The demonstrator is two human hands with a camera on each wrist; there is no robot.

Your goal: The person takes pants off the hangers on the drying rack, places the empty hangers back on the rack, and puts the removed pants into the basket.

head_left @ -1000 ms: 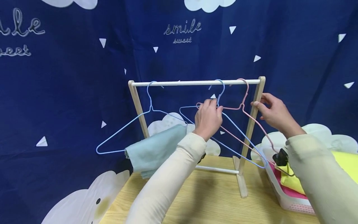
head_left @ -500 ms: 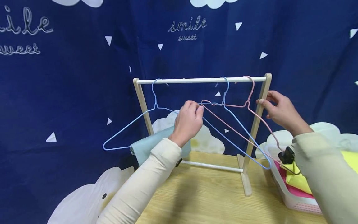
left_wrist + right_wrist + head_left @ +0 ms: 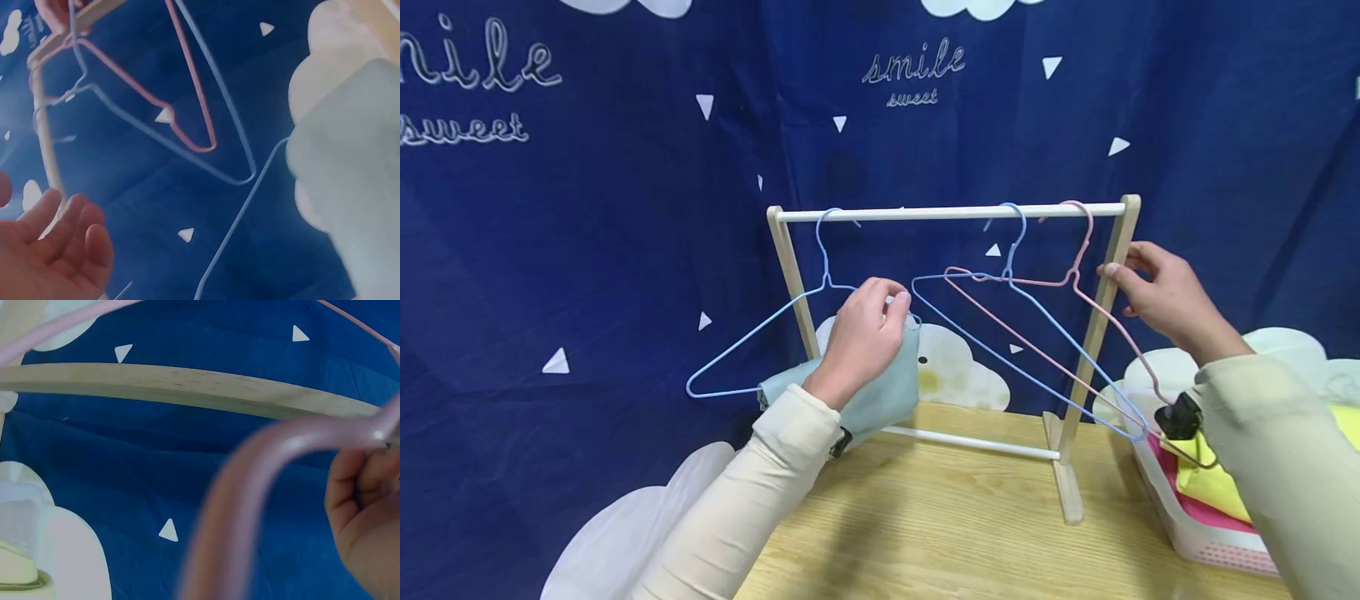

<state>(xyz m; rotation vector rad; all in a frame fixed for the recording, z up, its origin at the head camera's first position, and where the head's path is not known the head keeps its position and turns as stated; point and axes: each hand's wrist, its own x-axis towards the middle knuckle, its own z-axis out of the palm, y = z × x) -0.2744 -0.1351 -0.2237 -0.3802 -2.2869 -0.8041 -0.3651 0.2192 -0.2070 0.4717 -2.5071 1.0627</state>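
My left hand [image 3: 865,337] is in front of the left blue hanger [image 3: 730,356], over which a folded pale teal cloth [image 3: 891,387] hangs. In the left wrist view its loosely curled fingers hold nothing, apart from the hangers. With thumb and fingers, my right hand [image 3: 1176,300] grips the right wooden post [image 3: 1097,327] of the clothes rack near its top. Between the hands a second blue hanger [image 3: 1060,327] hangs bare on the white rod [image 3: 925,213]. Closer to the post is a pink hanger [image 3: 1116,321], its lower right corner partly hidden by the right wrist's black camera.
Beneath the rack is a wooden table [image 3: 955,517]. A pinkish-white basket [image 3: 1202,542] with yellow and dark pink cloth stands at the right, partly behind the right sleeve. A dark blue curtain [image 3: 625,250] with clouds and triangles hangs behind.
My left hand has moved left, away from the middle blue hanger, to in front of the teal cloth. That hanger has shifted slightly. The right hand stays on the post.
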